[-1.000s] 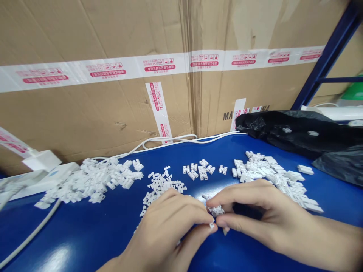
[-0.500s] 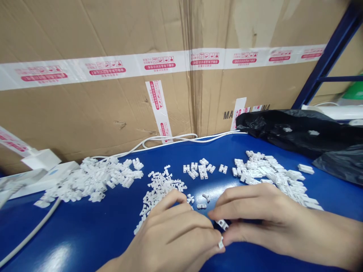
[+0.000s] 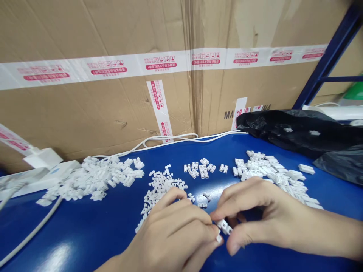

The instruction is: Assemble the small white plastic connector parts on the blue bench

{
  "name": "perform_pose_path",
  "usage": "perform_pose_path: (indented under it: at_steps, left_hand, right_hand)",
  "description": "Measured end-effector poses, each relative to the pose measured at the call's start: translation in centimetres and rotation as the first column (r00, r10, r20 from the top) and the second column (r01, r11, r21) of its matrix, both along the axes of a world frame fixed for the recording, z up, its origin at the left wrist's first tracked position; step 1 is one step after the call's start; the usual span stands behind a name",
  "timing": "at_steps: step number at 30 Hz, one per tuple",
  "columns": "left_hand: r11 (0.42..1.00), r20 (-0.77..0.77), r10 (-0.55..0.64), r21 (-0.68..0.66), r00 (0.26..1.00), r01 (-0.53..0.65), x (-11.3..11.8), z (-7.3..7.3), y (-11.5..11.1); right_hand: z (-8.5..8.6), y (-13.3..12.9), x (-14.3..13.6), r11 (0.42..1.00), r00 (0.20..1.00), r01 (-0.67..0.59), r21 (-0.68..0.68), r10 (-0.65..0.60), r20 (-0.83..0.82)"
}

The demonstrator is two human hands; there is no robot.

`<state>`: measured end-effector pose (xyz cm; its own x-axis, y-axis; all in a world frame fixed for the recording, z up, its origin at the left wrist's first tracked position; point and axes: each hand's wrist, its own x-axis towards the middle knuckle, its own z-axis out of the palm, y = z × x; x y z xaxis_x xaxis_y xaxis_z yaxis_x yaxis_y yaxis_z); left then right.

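My left hand (image 3: 178, 234) is closed, back facing up, with a small white plastic piece (image 3: 219, 237) pinched at its fingertips. Beside that piece a white plastic connector block (image 3: 224, 226) with square openings sits between the index finger and thumb of my right hand (image 3: 255, 219). The thumb lies at the block's near end. The two pieces are very close; whether they touch is unclear. Just past my fingertips lie a few loose small white pieces (image 3: 202, 205). A heap of small white lever-like parts (image 3: 161, 185) is partly hidden behind my left hand.
Several finished-looking white connectors (image 3: 204, 168) lie mid-table. White block heaps sit at right (image 3: 266, 166) and left (image 3: 96, 177), the left one beside a power strip (image 3: 61, 172). A black plastic bag (image 3: 283, 128) and a large cardboard box (image 3: 113, 102) border the blue table (image 3: 93, 238).
My right thumb has moved down and away from the index finger, opening a wider gap. The connector block shows more and has turned slightly. My left hand keeps its pinch.
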<state>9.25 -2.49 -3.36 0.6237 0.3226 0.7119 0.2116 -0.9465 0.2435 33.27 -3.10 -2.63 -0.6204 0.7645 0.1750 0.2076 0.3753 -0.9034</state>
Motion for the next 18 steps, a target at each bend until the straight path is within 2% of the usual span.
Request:
perform_pose_path:
  at_steps: [18]
  left_hand:
    - [1.0, 0.008, 0.012, 0.007, 1.0, -0.012, -0.01, -0.16, 0.09]
  right_hand:
    - [0.81, -0.65, -0.32, 0.997, 0.997, 0.014, 0.078, -0.021, 0.079]
